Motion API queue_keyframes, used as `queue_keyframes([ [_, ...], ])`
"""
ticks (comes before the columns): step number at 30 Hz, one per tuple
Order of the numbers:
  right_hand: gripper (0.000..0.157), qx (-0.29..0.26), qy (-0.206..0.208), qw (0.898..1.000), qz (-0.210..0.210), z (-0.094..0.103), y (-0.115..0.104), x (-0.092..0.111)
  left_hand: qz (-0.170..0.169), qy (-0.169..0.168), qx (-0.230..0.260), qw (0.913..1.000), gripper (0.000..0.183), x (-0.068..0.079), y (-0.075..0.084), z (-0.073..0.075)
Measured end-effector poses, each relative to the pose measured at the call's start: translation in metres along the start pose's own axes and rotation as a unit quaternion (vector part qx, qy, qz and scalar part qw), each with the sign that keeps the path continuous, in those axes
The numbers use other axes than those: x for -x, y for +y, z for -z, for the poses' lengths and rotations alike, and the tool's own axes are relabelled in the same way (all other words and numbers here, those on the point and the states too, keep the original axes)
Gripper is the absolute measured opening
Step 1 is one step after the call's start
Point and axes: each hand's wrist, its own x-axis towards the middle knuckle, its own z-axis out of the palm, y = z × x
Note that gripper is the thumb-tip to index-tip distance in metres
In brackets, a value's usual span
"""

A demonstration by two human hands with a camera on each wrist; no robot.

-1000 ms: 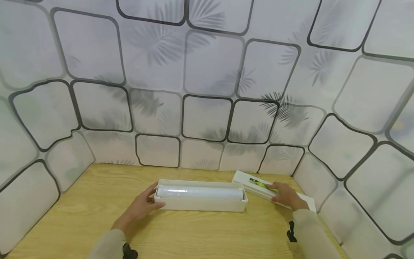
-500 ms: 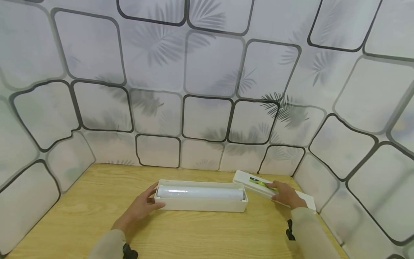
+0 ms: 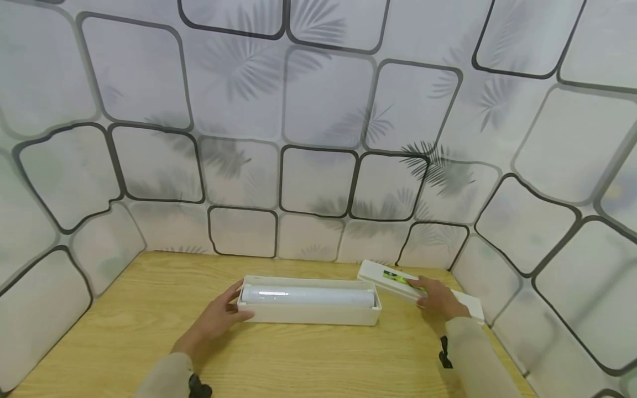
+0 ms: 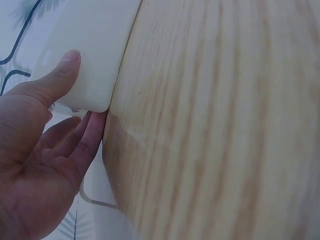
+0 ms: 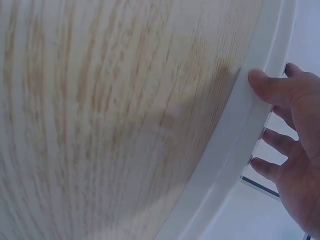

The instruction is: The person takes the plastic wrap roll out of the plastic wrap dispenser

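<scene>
A long white open box (image 3: 311, 317) sits on the table in the head view, with a roll of clear plastic wrap (image 3: 308, 296) lying in it. My left hand (image 3: 216, 318) holds the box's left end. In the left wrist view, the left thumb (image 4: 70, 62) lies on the front wall and the other fingers reach round the end. To the right, a white lid (image 3: 373, 272) with a green label lies at a slant. My right hand (image 3: 440, 298) grips it, thumb (image 5: 265, 85) against its near side and fingers over the top, covering part of the label.
The wood-grain table (image 3: 298, 359) meets a patterned wall covering (image 3: 318, 182) at the back and on both sides. The lid's right end lies close to the right wall. Dark straps (image 3: 445, 352) show at the sleeves.
My right hand and the lid have shifted very slightly left and away from me. The left hand, the box and the roll have stayed in place.
</scene>
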Motion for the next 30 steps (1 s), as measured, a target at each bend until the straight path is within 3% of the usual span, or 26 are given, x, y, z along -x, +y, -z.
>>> queue_keyframes([
  [4, 0.059, -0.001, 0.004, 1.0, 0.011, 0.001, 0.001, -0.003, -0.004, -0.001, 0.001, 1.0, 0.093, -0.001, 0.0, 0.0],
  [7, 0.053, -0.012, 0.029, 0.999, 0.037, 0.003, -0.002, -0.006, -0.006, -0.002, 0.001, 1.0, 0.092, -0.001, 0.0, 0.0],
  [11, 0.046, -0.03, 0.074, 0.993, 0.087, 0.01, -0.014, -0.012, -0.005, 0.0, -0.001, 1.0, 0.093, -0.001, 0.0, 0.001],
  [14, 0.043, -0.04, 0.085, 0.99, 0.108, 0.016, -0.028, -0.016, -0.007, 0.0, 0.001, 1.0, 0.093, -0.001, 0.0, 0.0],
  [18, 0.04, -0.06, 0.07, 0.987, 0.129, 0.025, -0.049, -0.024, -0.013, -0.003, 0.007, 0.9999, 0.093, -0.002, -0.001, 0.0],
  [24, 0.038, -0.07, 0.051, 0.977, 0.193, 0.036, -0.083, -0.034, -0.007, -0.001, 0.005, 1.0, 0.093, -0.001, -0.002, 0.0],
  [30, 0.034, -0.063, 0.033, 0.975, 0.21, 0.04, -0.109, -0.042, -0.004, -0.001, 0.0, 1.0, 0.092, -0.001, -0.002, 0.001],
])
